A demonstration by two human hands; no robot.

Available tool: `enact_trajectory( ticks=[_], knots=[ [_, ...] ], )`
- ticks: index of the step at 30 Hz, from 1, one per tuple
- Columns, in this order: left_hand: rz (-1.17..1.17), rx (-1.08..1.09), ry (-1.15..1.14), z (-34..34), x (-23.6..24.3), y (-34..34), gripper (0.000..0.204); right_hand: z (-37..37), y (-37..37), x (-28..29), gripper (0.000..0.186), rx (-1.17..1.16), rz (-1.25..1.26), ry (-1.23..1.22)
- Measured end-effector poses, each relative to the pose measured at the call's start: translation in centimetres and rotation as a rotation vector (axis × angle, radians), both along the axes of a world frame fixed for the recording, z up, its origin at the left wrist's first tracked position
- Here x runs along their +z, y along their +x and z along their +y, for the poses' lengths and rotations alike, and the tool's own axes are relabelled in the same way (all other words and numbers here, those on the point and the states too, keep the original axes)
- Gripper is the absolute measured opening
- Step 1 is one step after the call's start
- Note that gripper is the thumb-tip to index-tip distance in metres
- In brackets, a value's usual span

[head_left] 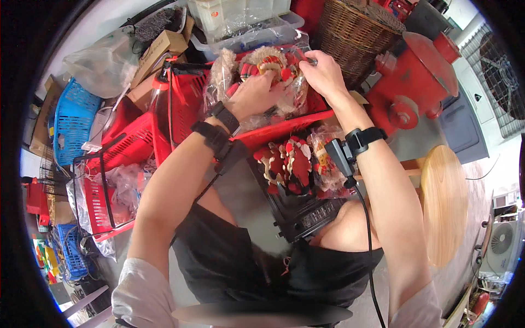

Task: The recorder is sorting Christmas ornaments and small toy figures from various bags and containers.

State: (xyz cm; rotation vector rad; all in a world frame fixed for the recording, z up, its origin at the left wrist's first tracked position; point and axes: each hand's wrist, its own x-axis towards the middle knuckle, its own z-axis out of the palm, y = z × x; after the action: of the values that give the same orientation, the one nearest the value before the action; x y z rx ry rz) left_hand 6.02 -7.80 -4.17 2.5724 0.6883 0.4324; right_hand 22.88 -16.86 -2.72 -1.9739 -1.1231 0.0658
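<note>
A red plastic basket in front of me holds fuzzy beige plush toys with red plaid cloth, wrapped in clear plastic. My left hand is over the middle of them, its fingers bent onto a toy; the fingertips are partly hidden. At the right side my right hand pinches the edge of the clear plastic bag between thumb and fingers. Nearer me, a black crate contains red, white and brown stuffed decorations and a bagged decoration.
Left are another red basket with plastic bags, a blue basket and a cardboard box. Behind stand a translucent bin and a wicker basket. A red metal machine and round wooden stool are right.
</note>
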Motion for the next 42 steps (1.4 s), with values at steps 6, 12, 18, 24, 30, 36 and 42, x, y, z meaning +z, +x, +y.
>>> enact_trajectory(
  ticks=[6, 12, 18, 24, 30, 36, 42],
  knots=[
    [0.161, -0.237, 0.067, 0.7, -2.4, -1.6, 0.031, 1.2, 1.2, -1.3, 0.049, -0.028, 0.051, -0.034],
    [0.309, -0.525, 0.147, -4.8, -5.3, -2.0, 0.028, 1.8, 3.7, -2.5, 0.05, -0.059, 0.079, -0.076],
    [0.414, -0.745, 0.237, -8.7, -7.1, -3.3, 0.026, 1.5, 3.6, -2.6, 0.05, -0.065, 0.085, -0.092],
    [0.422, -0.867, 0.337, -8.9, -10.1, -4.0, 0.04, 1.4, 3.7, -2.2, 0.051, -0.07, 0.088, -0.103],
    [0.457, -0.894, 0.317, -10.1, -6.6, -2.8, 0.026, 0.5, 4.0, -2.3, 0.051, -0.08, 0.091, -0.111],
    [0.124, -0.677, 0.185, -10.9, -5.8, 0.7, 0.022, 0.6, 4.4, -2.1, 0.052, -0.089, 0.103, -0.112],
    [-0.061, -0.422, 0.037, -11.7, -3.3, 2.4, 0.028, 1.0, 4.6, -2.1, 0.052, -0.092, 0.121, -0.112]
  ],
)
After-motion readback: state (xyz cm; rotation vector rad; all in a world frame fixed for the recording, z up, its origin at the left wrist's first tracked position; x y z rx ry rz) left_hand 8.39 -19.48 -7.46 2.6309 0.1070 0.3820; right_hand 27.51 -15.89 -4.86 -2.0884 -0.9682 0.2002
